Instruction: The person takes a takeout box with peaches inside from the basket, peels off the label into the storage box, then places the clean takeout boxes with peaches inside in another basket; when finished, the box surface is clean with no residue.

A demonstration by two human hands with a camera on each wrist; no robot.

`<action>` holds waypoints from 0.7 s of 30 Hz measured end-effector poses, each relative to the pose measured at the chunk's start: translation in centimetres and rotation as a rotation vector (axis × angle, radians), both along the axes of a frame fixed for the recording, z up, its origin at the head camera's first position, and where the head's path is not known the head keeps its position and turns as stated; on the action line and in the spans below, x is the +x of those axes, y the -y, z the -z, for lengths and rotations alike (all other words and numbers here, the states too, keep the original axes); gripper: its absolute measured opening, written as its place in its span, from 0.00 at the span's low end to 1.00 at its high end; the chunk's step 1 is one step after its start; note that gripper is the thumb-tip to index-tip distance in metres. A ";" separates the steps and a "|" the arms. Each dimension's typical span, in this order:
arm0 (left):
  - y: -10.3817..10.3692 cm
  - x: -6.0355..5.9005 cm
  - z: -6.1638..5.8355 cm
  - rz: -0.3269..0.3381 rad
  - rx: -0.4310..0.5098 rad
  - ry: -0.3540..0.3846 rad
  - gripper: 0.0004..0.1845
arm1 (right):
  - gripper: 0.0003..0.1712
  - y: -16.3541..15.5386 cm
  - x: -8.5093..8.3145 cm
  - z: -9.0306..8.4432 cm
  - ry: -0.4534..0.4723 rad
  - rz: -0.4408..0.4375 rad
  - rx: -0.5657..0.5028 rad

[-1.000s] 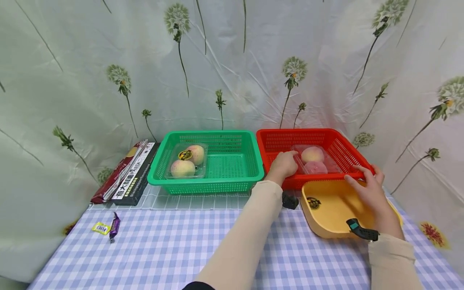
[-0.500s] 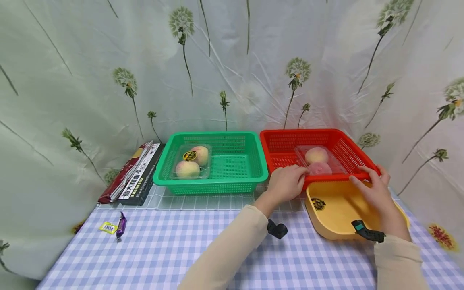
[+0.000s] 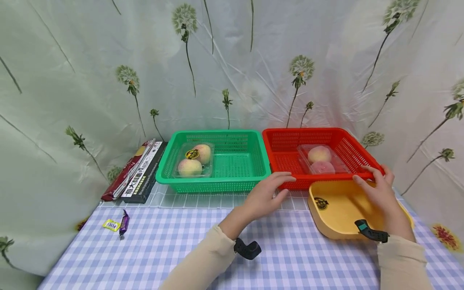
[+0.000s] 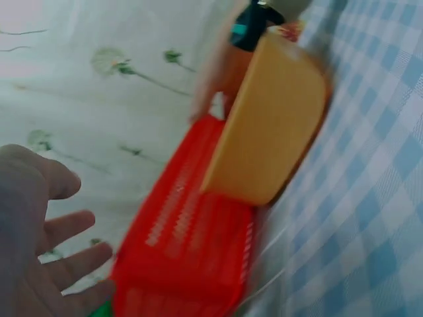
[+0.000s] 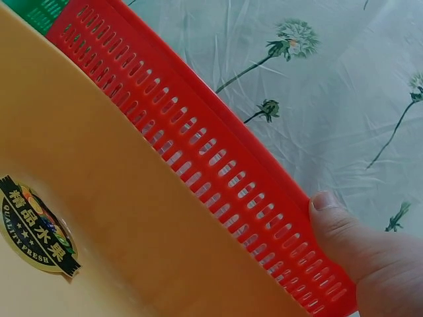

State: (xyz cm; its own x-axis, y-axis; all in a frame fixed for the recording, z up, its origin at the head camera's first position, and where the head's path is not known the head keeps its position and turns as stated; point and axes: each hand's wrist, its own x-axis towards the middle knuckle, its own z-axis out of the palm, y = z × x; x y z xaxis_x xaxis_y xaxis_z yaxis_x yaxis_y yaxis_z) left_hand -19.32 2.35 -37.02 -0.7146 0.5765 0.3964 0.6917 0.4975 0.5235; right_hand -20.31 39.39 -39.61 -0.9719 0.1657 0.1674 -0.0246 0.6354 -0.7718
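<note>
My left hand hovers in front of the baskets, fingers spread and holding nothing; its fingertips overlap the front of the red basket in the head view. In that basket sits a clear plastic box with two peaches, one peach paler and the other pinker. With my right hand I grip the red basket's rim at its front right corner. In the right wrist view the thumb lies against the rim. Below that hand a yellow tub with a black-and-gold sticker stands before the basket.
A green basket beside the red one holds another clear box of peaches. Further left lie a dark pasta box and a maroon packet. Two small wrapped sweets, a yellow one and a purple one, lie on the checked cloth.
My left hand has let go of the peach box, come out of the red basket and drawn back to the left. My right hand has stayed at the basket's corner.
</note>
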 end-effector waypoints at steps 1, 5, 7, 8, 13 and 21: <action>0.7 0.1 -0.2 0.012 0.033 0.000 0.20 | 0.41 0.0 0.0 0.0 -0.002 -0.001 0.001; 3.4 -0.1 -1.0 0.035 0.148 -0.032 0.18 | 0.41 -0.1 0.0 0.0 0.002 -0.001 -0.001; 4.6 -0.4 -1.5 0.036 0.192 -0.040 0.17 | 0.41 -0.1 0.0 0.0 0.008 0.001 0.000; 5.2 -0.5 -1.8 0.034 0.213 -0.042 0.17 | 0.41 0.0 0.0 -0.1 0.010 0.001 -0.001; 8.0 -1.3 -2.8 -0.014 0.273 -0.055 0.16 | 0.41 0.2 0.3 0.1 0.006 0.003 0.001; 11.8 -2.5 -3.8 -0.176 0.318 -0.016 0.16 | 0.41 0.1 0.2 0.0 0.017 -0.008 0.007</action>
